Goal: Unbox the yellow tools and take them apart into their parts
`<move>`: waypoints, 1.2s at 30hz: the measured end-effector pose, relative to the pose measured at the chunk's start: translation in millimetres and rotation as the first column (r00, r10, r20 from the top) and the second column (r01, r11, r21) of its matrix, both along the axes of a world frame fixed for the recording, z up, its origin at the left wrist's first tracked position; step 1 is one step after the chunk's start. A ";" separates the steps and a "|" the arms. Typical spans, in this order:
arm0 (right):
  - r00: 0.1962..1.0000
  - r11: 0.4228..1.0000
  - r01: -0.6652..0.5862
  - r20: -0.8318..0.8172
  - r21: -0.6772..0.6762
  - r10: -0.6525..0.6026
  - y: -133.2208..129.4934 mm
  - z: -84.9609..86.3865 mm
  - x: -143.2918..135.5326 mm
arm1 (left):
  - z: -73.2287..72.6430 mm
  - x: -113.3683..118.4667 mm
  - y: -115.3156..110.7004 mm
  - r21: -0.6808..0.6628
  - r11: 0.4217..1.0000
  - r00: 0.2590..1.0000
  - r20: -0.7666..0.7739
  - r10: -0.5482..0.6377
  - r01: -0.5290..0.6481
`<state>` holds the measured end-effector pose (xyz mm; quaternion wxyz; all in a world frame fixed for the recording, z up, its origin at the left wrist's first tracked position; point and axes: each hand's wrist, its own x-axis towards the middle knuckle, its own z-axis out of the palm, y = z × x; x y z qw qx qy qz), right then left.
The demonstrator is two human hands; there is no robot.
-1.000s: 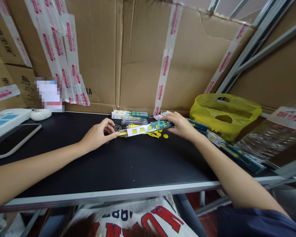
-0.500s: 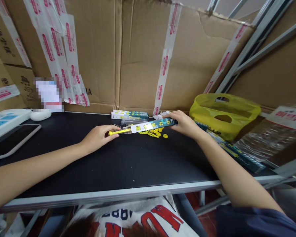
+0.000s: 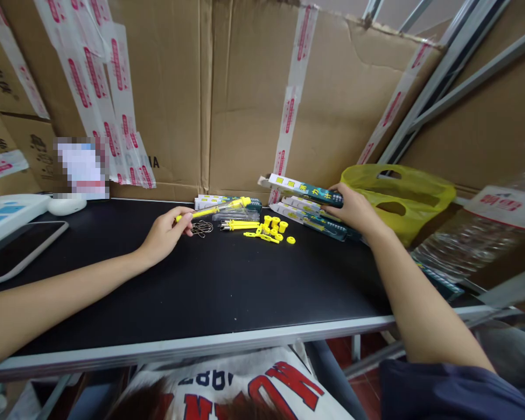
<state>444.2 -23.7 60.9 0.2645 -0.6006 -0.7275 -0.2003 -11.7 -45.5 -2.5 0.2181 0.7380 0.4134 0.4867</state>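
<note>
My left hand (image 3: 168, 233) pinches one end of a clear tube with yellow ends (image 3: 214, 209), which slants up to the right over the black table. In my right hand (image 3: 354, 210) is a narrow white and teal box (image 3: 304, 188), its left end flap open, held above other boxes of the same kind (image 3: 308, 217). Between my hands lie metal hooks (image 3: 202, 228), yellow rods (image 3: 241, 224), clear tubes (image 3: 236, 216) and a group of small yellow parts (image 3: 275, 226). More narrow boxes (image 3: 203, 201) lie behind the tubes.
A yellow plastic bag (image 3: 398, 192) and a large clear bottle (image 3: 472, 233) stand at the right. At the left are a phone (image 3: 21, 251) and a white device (image 3: 13, 210). Tall cardboard (image 3: 245, 116) closes off the back; the table's metal edge (image 3: 201, 350) runs along the front.
The yellow-ended tube has come out of the box in my left hand and now tilts up. My right hand has moved the box right, over the other boxes.
</note>
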 end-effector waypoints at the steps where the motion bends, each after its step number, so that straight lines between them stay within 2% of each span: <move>1: 1.000 1.000 0.024 -0.006 -0.011 -0.024 2.4 -2.7 3.2 | 0.2 0.5 -0.9 -0.001 1.000 1.000 -0.014 -0.013 0.013; 8: 0.986 0.981 0.137 0.114 -0.136 -0.122 19.9 -21.0 19.2 | 5.3 6.4 -12.2 0.013 0.996 0.987 -0.135 -0.084 0.086; 17: 0.913 0.921 0.348 0.289 -0.175 -0.290 25.3 -29.1 24.1 | 10.7 10.9 -20.3 0.001 0.992 0.975 -0.186 -0.123 0.125; 22: 0.895 0.910 0.384 0.303 -0.156 -0.326 20.2 -29.5 17.7 | 11.3 11.7 -21.3 -0.004 0.988 0.966 -0.212 -0.149 0.152; 25: 0.913 0.927 0.357 0.256 -0.118 -0.319 16.1 -25.7 10.5 | 11.0 11.6 -21.3 -0.008 0.985 0.954 -0.248 -0.169 0.172; 27: 0.956 0.962 0.260 0.163 -0.082 -0.244 12.1 -21.2 -2.0 | 10.8 11.8 -21.6 -0.005 0.983 0.946 -0.270 -0.179 0.185; 28: 0.981 0.983 0.171 0.100 -0.067 -0.164 9.0 -18.9 -11.9 | 10.6 12.0 -21.9 -0.005 0.982 0.943 -0.278 -0.184 0.190; 30: 0.994 0.994 -0.101 -0.050 -0.039 0.099 -0.4 -15.9 -38.7 | 10.1 12.5 -22.8 -0.006 0.980 0.938 -0.290 -0.192 0.198; 32: 0.922 0.928 -0.370 -0.140 -0.039 0.361 -14.3 -17.1 -71.7 | 9.3 13.1 -23.9 -0.010 0.979 0.933 -0.301 -0.199 0.205; 33: 0.864 0.867 -0.492 -0.167 -0.077 0.475 -22.4 -19.6 -88.4 | 8.8 13.3 -24.4 -0.010 0.978 0.931 -0.304 -0.203 0.210; 34: 0.808 0.800 -0.585 -0.175 -0.135 0.562 -30.3 -23.4 -103.9 | 8.4 13.5 -24.9 -0.009 0.977 0.929 -0.307 -0.207 0.215; 36: 0.734 0.692 -0.678 -0.174 -0.248 0.657 -43.3 -33.1 -128.3 | 7.9 13.7 -25.3 -0.009 0.974 0.925 -0.312 -0.218 0.226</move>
